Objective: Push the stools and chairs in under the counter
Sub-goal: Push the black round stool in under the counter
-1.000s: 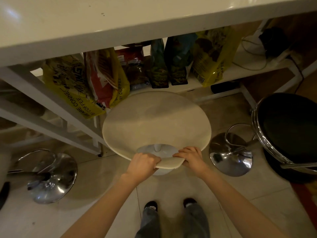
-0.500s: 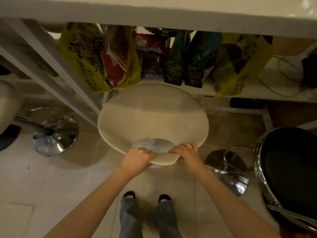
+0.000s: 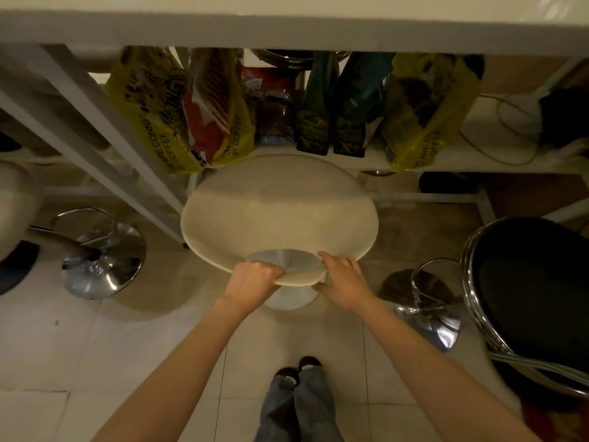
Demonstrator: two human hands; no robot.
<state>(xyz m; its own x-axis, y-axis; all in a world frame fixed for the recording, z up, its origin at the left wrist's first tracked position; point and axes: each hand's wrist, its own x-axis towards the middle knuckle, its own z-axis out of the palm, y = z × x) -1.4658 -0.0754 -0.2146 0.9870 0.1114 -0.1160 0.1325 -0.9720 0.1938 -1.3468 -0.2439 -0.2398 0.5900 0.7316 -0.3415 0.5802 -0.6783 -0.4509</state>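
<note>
A cream stool [image 3: 280,215] with a curved seat stands in front of me, its far edge under the white counter [image 3: 287,30] and against a low shelf. My left hand [image 3: 253,283] grips the near lip of the seat from the left. My right hand [image 3: 345,279] holds the same lip from the right, fingers over the top and thumb below. A black stool [image 3: 535,291] with a chrome rim stands at the right, out from the counter. Another pale stool [image 3: 16,205] shows at the left edge above a chrome base [image 3: 103,263].
Coffee bags [image 3: 178,113] and dark pouches [image 3: 331,113] stand on the shelf [image 3: 478,157] under the counter. A white diagonal brace [image 3: 105,135] crosses at the left. A second chrome base [image 3: 424,311] sits beside my right arm. My feet [image 3: 299,371] are on the tiled floor.
The cream stool has slid forward, further under the counter, with both hands still on its near edge. My view has shifted along with it.
</note>
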